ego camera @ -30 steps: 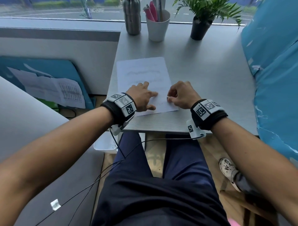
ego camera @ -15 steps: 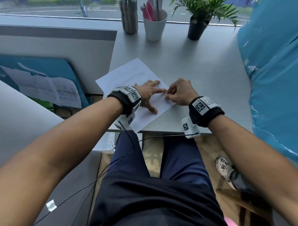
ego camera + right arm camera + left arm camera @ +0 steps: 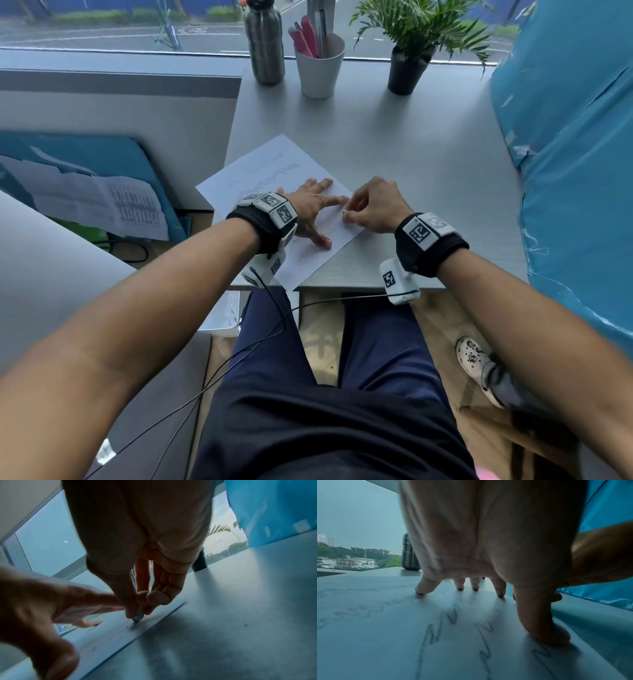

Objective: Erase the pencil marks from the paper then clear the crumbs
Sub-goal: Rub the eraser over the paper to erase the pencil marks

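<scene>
Eraser (image 3: 138,616) pinched by right hand (image 3: 373,205) (tip touching paper (image 3: 260,171)).

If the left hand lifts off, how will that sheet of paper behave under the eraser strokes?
Probably badly. The paper is one thin loose sheet on a smooth grey desk, so it would likely slide or buckle. Its near corner already overhangs the desk edge, so it may droop there. The left hand presses it flat with spread fingers while the right hand rubs with the eraser.
</scene>
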Tool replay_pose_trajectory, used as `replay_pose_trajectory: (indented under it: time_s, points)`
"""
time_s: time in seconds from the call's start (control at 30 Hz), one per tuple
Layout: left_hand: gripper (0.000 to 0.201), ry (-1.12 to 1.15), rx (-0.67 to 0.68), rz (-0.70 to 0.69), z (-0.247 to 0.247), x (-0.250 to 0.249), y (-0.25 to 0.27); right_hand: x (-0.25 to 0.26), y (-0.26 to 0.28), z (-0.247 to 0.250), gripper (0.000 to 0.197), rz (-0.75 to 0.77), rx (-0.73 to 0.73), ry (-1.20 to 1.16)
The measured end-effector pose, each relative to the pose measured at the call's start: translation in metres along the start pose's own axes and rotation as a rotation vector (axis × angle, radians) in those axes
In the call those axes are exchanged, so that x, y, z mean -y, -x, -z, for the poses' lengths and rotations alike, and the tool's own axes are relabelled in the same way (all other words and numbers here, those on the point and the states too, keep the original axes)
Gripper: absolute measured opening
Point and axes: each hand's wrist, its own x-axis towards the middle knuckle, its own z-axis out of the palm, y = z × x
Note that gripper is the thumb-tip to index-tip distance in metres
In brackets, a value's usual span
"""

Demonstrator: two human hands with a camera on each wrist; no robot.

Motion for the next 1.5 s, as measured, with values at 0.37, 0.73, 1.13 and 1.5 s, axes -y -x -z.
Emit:
replay_pose_trajectory:
  time_s: [0.37, 0.73, 1.13, 1.5]
  points:
    - [0.108, 0.008, 0.002, 0.011, 0.0, -0.002, -0.001, -0.005, 0.001, 0.006, 0.013, -0.074, -0.11, -0.056]
    - [0.108, 0.014, -0.005, 0.01, -0.003, -0.002, -0.001, -0.002, 0.005, 0.004, 0.014, -0.044, -0.043, -0.018]
    - [0.107, 0.031, -0.011, 0.014, -0.004, -0.003, -0.003, -0.005, -0.001, 0.014, 0.013, -0.099, -0.109, -0.056]
    - [0.108, 0.019, -0.003, 0.039, -0.006, -0.004, -0.006, 0.003, 0.005, 0.002, 0.013, -0.052, -0.04, -0.016]
